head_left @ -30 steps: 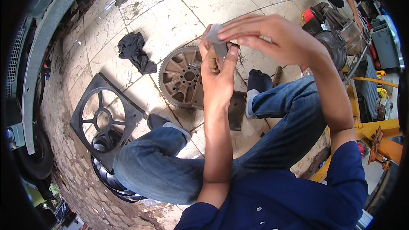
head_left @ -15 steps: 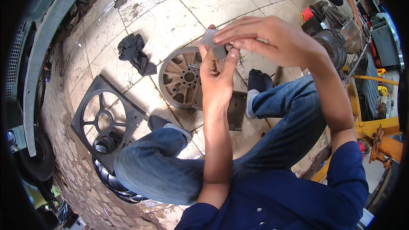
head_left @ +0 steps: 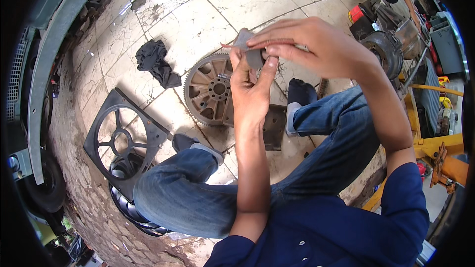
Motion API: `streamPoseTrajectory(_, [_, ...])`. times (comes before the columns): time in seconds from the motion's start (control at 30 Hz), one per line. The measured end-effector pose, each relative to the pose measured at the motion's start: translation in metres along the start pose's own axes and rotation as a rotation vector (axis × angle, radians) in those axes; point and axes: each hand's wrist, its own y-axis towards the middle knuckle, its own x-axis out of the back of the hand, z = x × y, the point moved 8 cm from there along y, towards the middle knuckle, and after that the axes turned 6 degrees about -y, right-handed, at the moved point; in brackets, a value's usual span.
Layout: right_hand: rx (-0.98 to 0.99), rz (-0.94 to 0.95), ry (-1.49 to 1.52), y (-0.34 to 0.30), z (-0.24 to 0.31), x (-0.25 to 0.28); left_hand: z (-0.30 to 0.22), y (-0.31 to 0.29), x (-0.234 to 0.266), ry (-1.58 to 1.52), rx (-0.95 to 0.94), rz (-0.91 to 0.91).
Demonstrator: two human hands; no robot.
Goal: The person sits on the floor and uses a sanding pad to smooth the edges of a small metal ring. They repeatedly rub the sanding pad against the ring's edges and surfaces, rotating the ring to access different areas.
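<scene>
My left hand (head_left: 251, 89) is closed round a short, dark grey cylindrical metal part (head_left: 255, 59), held up in front of me with the thumb along its side. My right hand (head_left: 316, 44) reaches over from the right, its fingers pressed together on a thin sheet of sandpaper (head_left: 237, 46), grey with a reddish-brown edge, lying against the part. The fingers cover much of the sheet and the far side of the part. Below the hands, a toothed flywheel (head_left: 202, 104) lies on the floor, partly hidden by my left hand, beside a flat dark metal plate (head_left: 273, 131).
A black rag (head_left: 157, 61) lies on the tiles at the left. Nearer me are a square black frame with a spoked ring (head_left: 104, 121) and dark curved blades (head_left: 129, 212). Machine parts (head_left: 383, 49) and a yellow metal frame (head_left: 440, 144) stand at the right. Another person's arm (head_left: 406, 0) shows beyond.
The sandpaper has shifted, and its reddish-brown edge now sticks out left past my left fingertips. My right hand has moved only slightly; the metal part stays in my left hand.
</scene>
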Motion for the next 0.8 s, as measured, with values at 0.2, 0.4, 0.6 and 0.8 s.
streamPoseTrajectory(0.2, [0.005, 0.030, 0.118, 0.000, 0.000, 0.003, -0.001, -0.001, -0.002, -0.021, -0.029, -0.027])
streamPoseTrajectory(0.4, [0.078, -0.023, -0.013, 0.004, 0.005, 0.001, 0.010, 0.001, 0.012, -0.004, 0.038, -0.069])
streamPoseTrajectory(0.6, [0.132, 0.016, 0.088, -0.003, 0.012, 0.002, 0.007, 0.003, 0.003, 0.013, 0.015, -0.037])
streamPoseTrajectory(0.8, [0.130, 0.118, 0.190, 0.001, 0.026, 0.001, 0.001, -0.004, -0.003, -0.147, 0.006, -0.029])
